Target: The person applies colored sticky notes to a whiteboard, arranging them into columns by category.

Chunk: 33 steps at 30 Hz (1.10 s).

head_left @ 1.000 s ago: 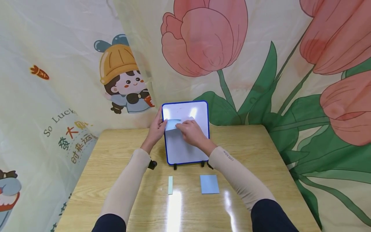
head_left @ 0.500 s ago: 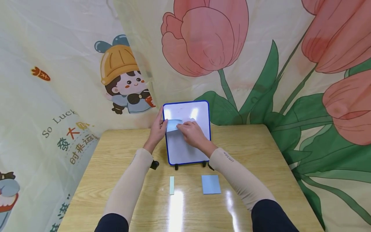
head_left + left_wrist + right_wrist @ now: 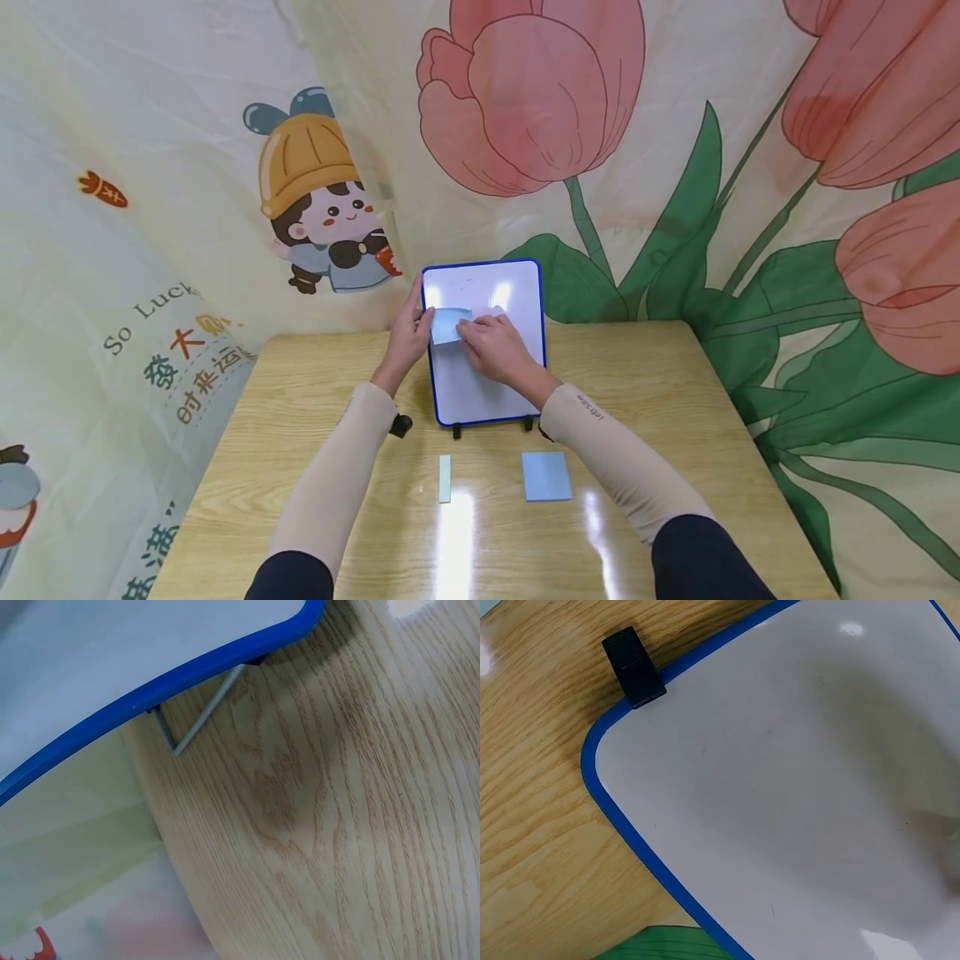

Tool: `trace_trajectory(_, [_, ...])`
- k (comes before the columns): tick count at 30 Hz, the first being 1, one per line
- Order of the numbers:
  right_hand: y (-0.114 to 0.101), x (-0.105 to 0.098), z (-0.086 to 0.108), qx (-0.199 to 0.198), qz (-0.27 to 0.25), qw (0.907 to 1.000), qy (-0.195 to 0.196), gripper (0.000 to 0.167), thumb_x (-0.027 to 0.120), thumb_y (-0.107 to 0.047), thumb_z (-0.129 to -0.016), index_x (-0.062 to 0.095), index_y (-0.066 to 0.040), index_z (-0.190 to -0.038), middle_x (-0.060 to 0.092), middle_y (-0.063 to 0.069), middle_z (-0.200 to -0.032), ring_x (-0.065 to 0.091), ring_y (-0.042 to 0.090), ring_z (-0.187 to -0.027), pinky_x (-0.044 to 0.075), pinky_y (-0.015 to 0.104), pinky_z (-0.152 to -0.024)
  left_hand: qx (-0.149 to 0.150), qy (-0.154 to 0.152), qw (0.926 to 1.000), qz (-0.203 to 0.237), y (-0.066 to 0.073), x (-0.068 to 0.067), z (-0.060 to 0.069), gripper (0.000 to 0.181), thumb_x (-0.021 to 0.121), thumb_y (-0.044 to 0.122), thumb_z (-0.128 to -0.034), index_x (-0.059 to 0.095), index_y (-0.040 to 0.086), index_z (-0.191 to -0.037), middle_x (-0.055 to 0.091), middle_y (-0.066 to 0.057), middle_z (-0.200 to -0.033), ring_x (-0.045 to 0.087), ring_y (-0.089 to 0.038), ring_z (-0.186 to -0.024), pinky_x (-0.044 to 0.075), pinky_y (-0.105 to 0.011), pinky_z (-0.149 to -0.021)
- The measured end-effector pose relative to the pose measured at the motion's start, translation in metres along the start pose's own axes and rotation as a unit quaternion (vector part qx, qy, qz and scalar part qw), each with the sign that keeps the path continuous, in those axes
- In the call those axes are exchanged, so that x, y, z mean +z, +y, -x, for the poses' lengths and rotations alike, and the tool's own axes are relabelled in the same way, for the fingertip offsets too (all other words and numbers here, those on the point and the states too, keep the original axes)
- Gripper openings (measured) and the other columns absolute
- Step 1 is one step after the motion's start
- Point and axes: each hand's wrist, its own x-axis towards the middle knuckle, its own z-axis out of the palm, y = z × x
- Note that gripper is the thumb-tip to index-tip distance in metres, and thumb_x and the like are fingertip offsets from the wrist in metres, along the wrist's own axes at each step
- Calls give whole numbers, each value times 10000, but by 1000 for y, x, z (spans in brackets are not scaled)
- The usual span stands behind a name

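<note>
A small whiteboard (image 3: 487, 387) with a blue frame stands tilted on the table, seen in all three views. My left hand (image 3: 407, 337) grips its left edge, the thumb in front at the left side of a light blue sticky note (image 3: 448, 325). That note lies against the upper left of the board. With curled fingers my right hand (image 3: 495, 342) pinches the note near its lower right corner; the fingertips partly hide that corner. Neither hand shows clearly in the wrist views.
On the table (image 3: 622, 433) in front of the board lie a narrow pale green strip (image 3: 445, 479) and a blue square sticky pad (image 3: 546, 477). Black feet (image 3: 634, 667) hold the board's lower edge. A wire leg (image 3: 199, 720) props it behind. A printed cloth (image 3: 720, 208) hangs behind the table.
The note's lower edge sits slightly lower on the board than before. My right fingertips have shifted only a little; my left hand keeps its hold on the board.
</note>
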Motion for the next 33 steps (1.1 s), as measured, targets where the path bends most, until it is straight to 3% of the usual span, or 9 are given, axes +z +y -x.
trace_trajectory(3, [-5, 0, -1, -1, -56, 10000, -24, 357, 609, -334, -977, 671, -147, -1274, 693, -10, -1270, 625, 225, -1154, 480, 363, -914, 15, 14, 10000, -26, -1, 0, 0, 631, 439, 273, -1061, 105, 489, -1550, 467, -111, -1464, 519, -199, -660, 479, -264, -592])
trace_trajectory(8, [-13, 2, -5, -293, 125, 9995, 63, 387, 602, -326, -972, 646, -156, -1317, 666, -15, -1316, 603, 221, -1181, 481, 370, -929, 120, 66, 9999, -39, -1, -1, -1, 634, 447, 253, -1059, 119, 455, -1563, 544, -176, -1291, 486, -196, -621, 439, -253, -553])
trace_trajectory(11, [-15, 4, -7, -491, 378, 9980, 153, 442, 569, -348, -985, 586, -170, -1389, 602, -26, -1403, 535, 231, -1298, 447, 410, -1016, 226, 66, 9997, -18, -1, 0, -2, 640, 453, 217, -1056, 133, 415, -1574, 540, -173, -1351, 527, -201, -652, 473, -270, -593])
trace_trajectory(15, [-16, 8, -10, -491, 773, 9958, -6, 556, 437, -434, -1022, 420, -177, -1513, 425, -29, -1558, 316, 258, -1478, 300, 487, -1165, 220, 10, 9998, 37, -2, -1, -2, 644, 453, 202, -1056, 134, 408, -1577, 539, -175, -1404, 639, -227, -789, 569, -334, -717])
trace_trajectory(21, [-12, 15, -11, -415, 1104, 9922, -398, 627, 308, -497, -1035, 264, -183, -1576, 233, -28, -1647, 105, 274, -1546, 102, 525, -1240, 189, -101, 9997, 146, -5, -1, -3, 645, 456, 213, -1056, 131, 419, -1575, 558, -211, -1378, 695, -298, -954, 593, -430, -837])
trace_trajectory(29, [-3, 22, -6, -230, 1233, 9882, -875, 667, 226, -540, -1034, 121, -200, -1599, 30, -53, -1675, -49, 264, -1553, -69, 508, -1240, 186, -151, 9996, 139, -3, -3, -3, 637, 457, 243, -1056, 131, 411, -1577, 680, -202, -1069, 692, -277, -852, 597, -410, -766])
trace_trajectory(33, [1, 24, -4, -171, 1234, 9887, -837, 697, 234, -568, -1023, 108, -199, -1600, 22, -54, -1676, -53, 266, -1553, -80, 507, -1238, 188, -150, 9996, 146, -4, -4, -4, 636, 451, 246, -1058, 124, 428, -1573, 656, -193, -1166, 681, -254, -841, 595, -402, -776])
